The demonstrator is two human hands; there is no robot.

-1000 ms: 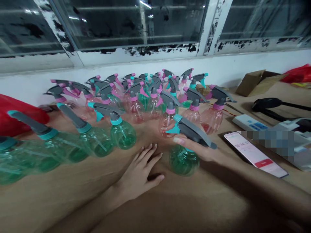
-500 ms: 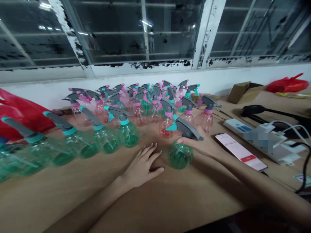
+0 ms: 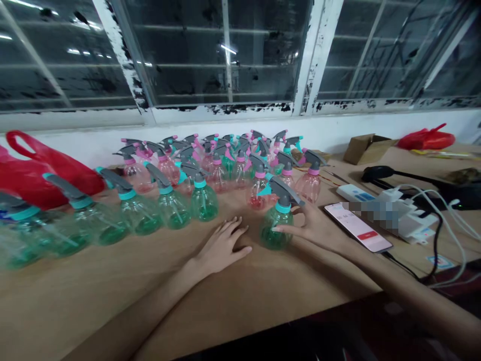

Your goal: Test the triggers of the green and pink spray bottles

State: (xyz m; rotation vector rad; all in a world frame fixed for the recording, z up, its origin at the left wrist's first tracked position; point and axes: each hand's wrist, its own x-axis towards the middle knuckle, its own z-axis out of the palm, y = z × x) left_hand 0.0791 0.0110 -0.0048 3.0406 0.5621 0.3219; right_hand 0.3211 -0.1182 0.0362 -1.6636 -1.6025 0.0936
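Note:
My left hand [image 3: 225, 245] lies flat on the table [image 3: 180, 311], fingers stretched out, holding nothing. To its right stands a spray bottle with a clear green body [image 3: 276, 230], a teal collar and a grey trigger head. My right hand [image 3: 311, 225] grips this bottle from the right, its thumb across the body and some fingers hidden behind. A line of similar green spray bottles [image 3: 176, 208] runs off to the left. Behind them crowd several spray bottles with pink bodies [image 3: 259, 189], mixed with some green ones.
A red plastic bag [image 3: 56, 170] sits at the left, another red bag [image 3: 426, 138] at the back right beside an open cardboard box [image 3: 366, 149]. Right of my right hand lie a phone [image 3: 358, 225], a white power strip [image 3: 394, 210] with cables, and a black object with an arm [image 3: 409, 175].
The view has shifted slightly. My right thumb has slid from the neck of the green spray bottle down onto its body. My left hand stays flat on the table.

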